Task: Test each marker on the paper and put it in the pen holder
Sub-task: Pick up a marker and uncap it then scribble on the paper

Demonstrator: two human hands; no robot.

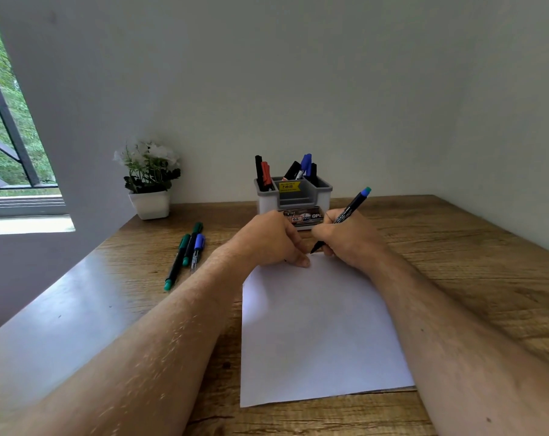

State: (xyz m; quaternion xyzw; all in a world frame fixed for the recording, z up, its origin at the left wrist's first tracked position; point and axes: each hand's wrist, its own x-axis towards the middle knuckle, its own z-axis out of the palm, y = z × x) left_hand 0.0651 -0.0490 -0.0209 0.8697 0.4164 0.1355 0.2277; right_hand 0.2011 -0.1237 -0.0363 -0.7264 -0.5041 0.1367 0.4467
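Observation:
A white sheet of paper (320,328) lies on the wooden desk in front of me. My right hand (350,243) grips a black marker with a blue end (353,206), its uncapped tip down at the paper's far edge. My left hand (271,239) rests curled on the paper's far left corner, fingers closed; whether it holds the cap is hidden. Behind the hands stands a grey and white pen holder (293,196) with several markers in it. Three markers (186,251), two green and one blue, lie on the desk to the left.
A white pot with white flowers (149,180) stands at the back left against the wall. A window with dark bars (12,146) is at the far left. The wall closes the desk at the back and right.

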